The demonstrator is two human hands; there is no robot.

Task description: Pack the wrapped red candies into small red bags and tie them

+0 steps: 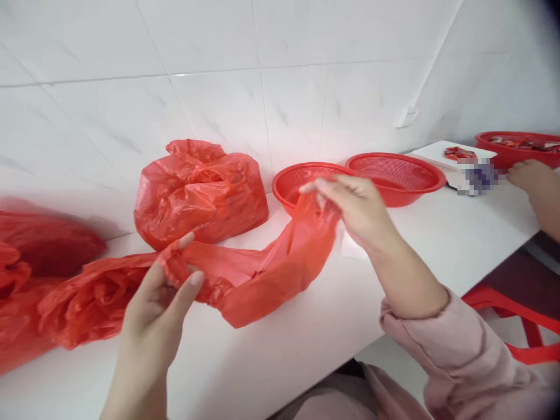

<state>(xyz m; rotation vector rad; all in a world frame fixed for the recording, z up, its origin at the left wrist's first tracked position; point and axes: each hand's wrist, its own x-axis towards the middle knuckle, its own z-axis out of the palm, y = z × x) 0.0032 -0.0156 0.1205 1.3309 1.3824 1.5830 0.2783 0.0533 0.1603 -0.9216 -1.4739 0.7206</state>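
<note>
A thin red plastic bag [271, 286] is stretched between my two hands above the white table, its mouth partly spread. My left hand [161, 303] has one side of the bag looped over its fingers, with the thumb near the edge. At the other end, my right hand [350, 204] pinches the bag's upper edge in front of a red basket. A full, knotted red bag [201, 192] sits behind my left hand against the wall. More red plastic bags [87, 303] lie to the left, partly hidden by my left forearm.
Two red mesh baskets [394, 175] stand along the wall. Farther right are a white scale [455, 153] with small red packets on it and a red basin [520, 149] of packets. Another person's hand [529, 178] rests near them. A red stool [520, 315] stands below the table edge.
</note>
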